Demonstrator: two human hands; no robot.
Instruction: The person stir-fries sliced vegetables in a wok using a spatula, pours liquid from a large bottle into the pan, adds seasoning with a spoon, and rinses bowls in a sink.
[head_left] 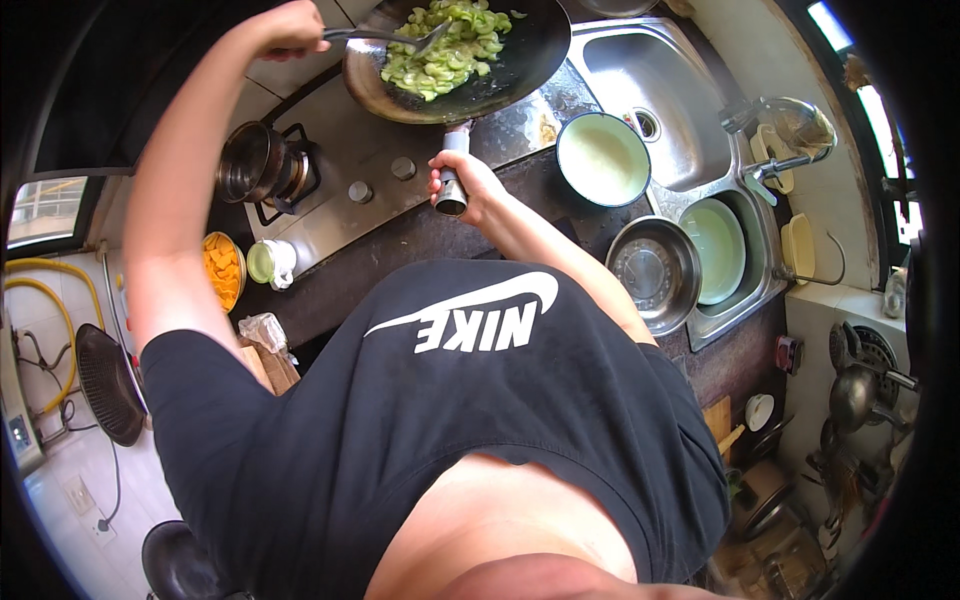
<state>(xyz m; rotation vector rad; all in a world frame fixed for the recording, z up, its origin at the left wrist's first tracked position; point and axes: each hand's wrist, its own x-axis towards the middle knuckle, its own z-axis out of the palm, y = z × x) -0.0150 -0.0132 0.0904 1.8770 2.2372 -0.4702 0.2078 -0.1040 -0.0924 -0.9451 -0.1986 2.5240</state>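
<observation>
A dark wok is seen on the steel stove, filled with green vegetable slices. Its handle is gripped by the right hand, the fingers wrapped tightly around it. A metal spatula is held in the left hand, fingers closed on its shaft, its blade resting among the slices. A white bowl is placed on the desk beside the sink.

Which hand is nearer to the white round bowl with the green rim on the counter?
Right. The right hand, gripping the wok's metal handle, is just left of the white round bowl. The left hand holds a metal spatula farther away, beyond the wok.
</observation>
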